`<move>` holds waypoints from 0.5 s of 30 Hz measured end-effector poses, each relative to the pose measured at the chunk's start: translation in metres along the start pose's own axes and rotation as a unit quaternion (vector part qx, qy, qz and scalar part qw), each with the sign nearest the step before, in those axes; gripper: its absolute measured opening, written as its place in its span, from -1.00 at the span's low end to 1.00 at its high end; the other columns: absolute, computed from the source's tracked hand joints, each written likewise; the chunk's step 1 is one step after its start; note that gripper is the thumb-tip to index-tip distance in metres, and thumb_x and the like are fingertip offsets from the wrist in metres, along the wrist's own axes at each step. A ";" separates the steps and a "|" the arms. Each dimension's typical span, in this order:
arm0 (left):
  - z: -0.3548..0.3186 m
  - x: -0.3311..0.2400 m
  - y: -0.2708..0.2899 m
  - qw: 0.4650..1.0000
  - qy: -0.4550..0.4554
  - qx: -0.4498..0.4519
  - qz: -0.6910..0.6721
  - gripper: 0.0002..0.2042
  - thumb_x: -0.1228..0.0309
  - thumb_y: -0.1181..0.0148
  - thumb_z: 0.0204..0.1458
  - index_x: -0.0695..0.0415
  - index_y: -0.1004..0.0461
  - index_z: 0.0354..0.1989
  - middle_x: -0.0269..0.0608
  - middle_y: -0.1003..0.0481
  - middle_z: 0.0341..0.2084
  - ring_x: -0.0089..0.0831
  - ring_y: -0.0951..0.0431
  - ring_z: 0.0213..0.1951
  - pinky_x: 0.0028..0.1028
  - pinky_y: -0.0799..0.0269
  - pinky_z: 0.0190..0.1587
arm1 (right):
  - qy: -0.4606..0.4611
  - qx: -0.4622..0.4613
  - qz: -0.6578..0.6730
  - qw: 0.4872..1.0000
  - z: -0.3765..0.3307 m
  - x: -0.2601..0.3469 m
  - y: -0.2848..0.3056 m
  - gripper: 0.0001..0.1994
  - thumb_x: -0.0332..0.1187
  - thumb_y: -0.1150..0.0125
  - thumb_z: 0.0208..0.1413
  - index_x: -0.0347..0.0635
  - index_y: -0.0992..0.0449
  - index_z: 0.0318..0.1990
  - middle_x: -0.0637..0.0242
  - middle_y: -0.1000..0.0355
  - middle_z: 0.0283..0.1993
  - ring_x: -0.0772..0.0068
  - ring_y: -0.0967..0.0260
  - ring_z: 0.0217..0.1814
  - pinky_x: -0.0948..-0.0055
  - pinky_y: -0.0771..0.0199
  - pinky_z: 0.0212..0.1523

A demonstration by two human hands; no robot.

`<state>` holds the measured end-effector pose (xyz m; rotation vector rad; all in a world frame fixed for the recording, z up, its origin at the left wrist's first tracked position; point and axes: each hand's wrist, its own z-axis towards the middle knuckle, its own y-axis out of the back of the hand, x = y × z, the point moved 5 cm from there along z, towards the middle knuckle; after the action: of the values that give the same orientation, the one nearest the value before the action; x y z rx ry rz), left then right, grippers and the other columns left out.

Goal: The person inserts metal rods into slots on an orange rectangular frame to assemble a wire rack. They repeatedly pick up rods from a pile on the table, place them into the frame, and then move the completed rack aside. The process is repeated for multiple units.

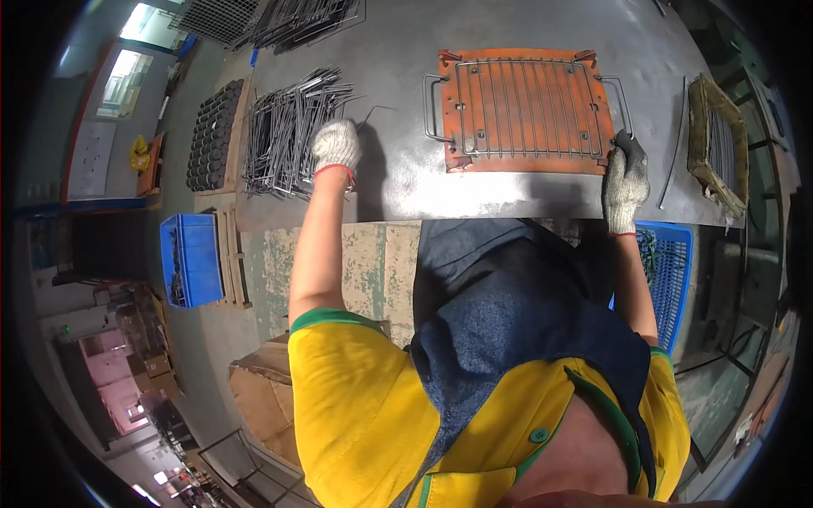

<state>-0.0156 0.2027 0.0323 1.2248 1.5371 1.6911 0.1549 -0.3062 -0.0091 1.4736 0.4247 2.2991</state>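
- The work in hand looks like loading a wire grill rack (529,106) on an orange jig plate (525,110) that lies on the grey steel table (398,178)
- The left hand (336,146), gloved, reaches to the pile of bent wire rods (288,127) at the table's left; its fingers curl loosely around one thin rod (373,112), though the grip itself is partly hidden
- The right hand (625,178), also gloved, rests at the jig's lower right corner, fingers closed against the rack's side handle (622,102)
- Placing the rod would, I judge, call for careful alignment with the rack's bars
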 end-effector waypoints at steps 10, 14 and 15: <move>-0.017 0.069 0.081 0.932 0.226 -0.001 -0.284 -0.65 0.07 -0.16 0.09 0.08 -0.66 -0.21 0.04 -0.63 -0.30 -0.02 -0.64 -0.17 -0.13 -0.51 -0.10 | -0.104 0.050 0.074 0.990 0.013 -0.025 0.010 -0.69 -0.39 -0.03 0.32 -0.28 -0.47 0.14 0.19 -0.48 0.06 0.40 -0.54 -0.12 0.40 -0.55 -0.02; -0.021 0.090 0.078 0.943 0.161 -0.072 -0.283 -0.67 0.10 -0.21 0.11 0.15 -0.63 -0.23 -0.04 -0.61 -0.48 -0.26 -0.59 -0.54 -0.31 -0.49 -0.42 | -0.071 -0.065 0.173 0.980 0.020 -0.023 0.028 -0.70 -0.41 -0.01 0.33 -0.32 -0.47 0.13 0.16 -0.53 0.02 0.39 -0.54 -0.08 0.42 -0.54 0.00; -0.027 0.076 0.086 0.882 0.161 -0.080 -0.436 -0.69 0.15 -0.23 0.12 0.17 -0.61 -0.23 -0.07 -0.60 -0.50 -0.31 -0.57 -0.56 -0.36 -0.46 -0.46 | -0.034 -0.118 0.193 0.973 0.020 -0.013 0.036 -0.70 -0.40 -0.01 0.33 -0.33 -0.47 0.13 0.16 -0.54 0.01 0.39 -0.54 -0.08 0.42 -0.54 0.00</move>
<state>-0.0576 0.2375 0.1367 0.0719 1.7119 1.3673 0.1728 -0.3431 0.0042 1.6163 -0.1694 2.4705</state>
